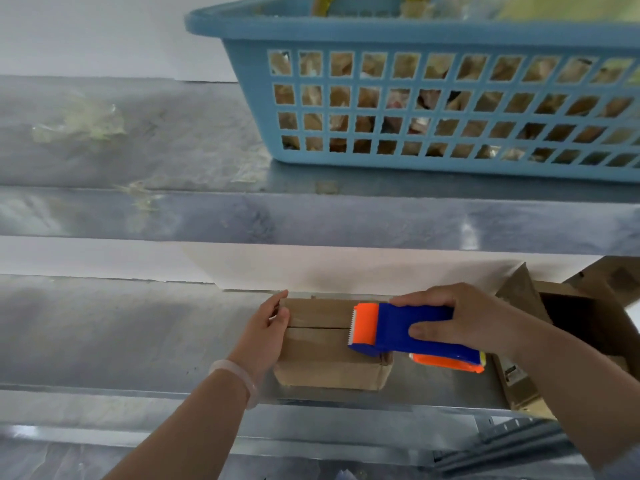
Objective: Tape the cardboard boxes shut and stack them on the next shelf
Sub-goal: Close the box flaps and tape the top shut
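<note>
Head view, hard to see: the blue basket [398,32] is cut by the top and right edges; through its square holes only brownish, crinkled packets show, and I cannot tell what they are.
Open box [526,299]: just right of the small cardboard box, cut by the right edge; flaps stand up, the inside is dark and its content does not show.
Small cardboard box [318,344]: stands on the lower metal shelf [138,341]; flaps are down and meet in one seam across the top. Its right end is covered by the tape dispenser.
Tape dispenser [405,329]: blue body, orange toothed end resting on the seam of the small box; the roll itself is hidden.
Left hand [266,336]: flat against the left end of the small box, fingers straight and together, thumb on the top edge; a pale bracelet [235,374] is on the wrist.
Right hand [467,318]: fingers curled over the dispenser body, thumb on its near side, clamped on it.
Basket place: on the upper shelf [311,220], above the small box and to the right.
Clear plastic scraps [79,123]: on the upper shelf, above the small box and far to the left; blurred.
</note>
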